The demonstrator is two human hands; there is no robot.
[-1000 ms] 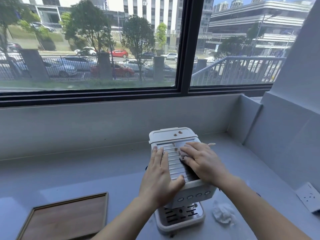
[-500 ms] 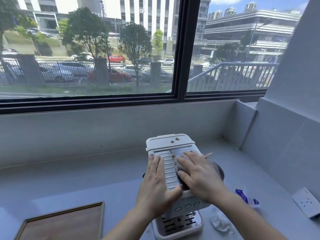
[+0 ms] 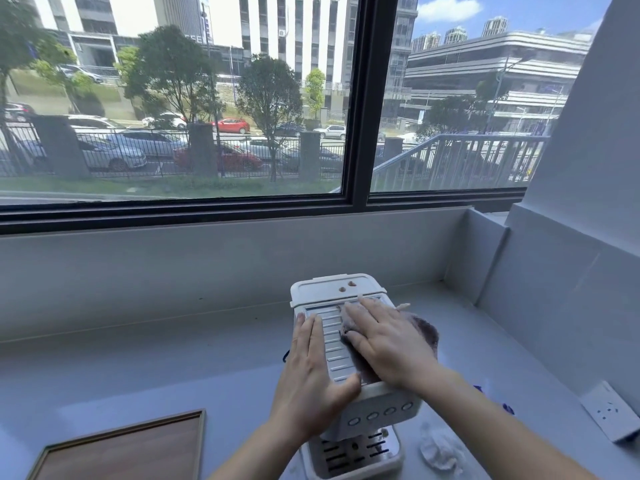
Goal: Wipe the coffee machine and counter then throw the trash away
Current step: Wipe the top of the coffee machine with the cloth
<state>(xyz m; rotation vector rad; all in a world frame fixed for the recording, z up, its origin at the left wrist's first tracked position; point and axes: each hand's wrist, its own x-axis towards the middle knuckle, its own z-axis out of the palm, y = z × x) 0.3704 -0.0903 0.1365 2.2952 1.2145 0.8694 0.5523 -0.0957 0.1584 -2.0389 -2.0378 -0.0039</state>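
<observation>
A small white coffee machine (image 3: 337, 289) stands on the grey counter (image 3: 173, 368), with a ridged metal top and two brown spots on its rear lid. My left hand (image 3: 313, 375) lies flat along the machine's left side, thumb on the ridged top. My right hand (image 3: 384, 344) presses a dark purplish cloth (image 3: 427, 332) flat onto the top's right half, fingers spread. A crumpled white tissue (image 3: 441, 448) lies on the counter right of the machine's drip tray (image 3: 356, 452). A blue-and-white wrapper (image 3: 504, 407) shows behind my right forearm.
A wooden tray (image 3: 128, 448) lies at the lower left. A white wall socket (image 3: 611, 410) sits on the right wall, which closes in the counter's right side. A low grey backsplash runs under the window.
My right hand has slid the cloth toward the back of the machine's top and slightly right. My left hand stays on the machine's left side. The camera has tilted a little.
</observation>
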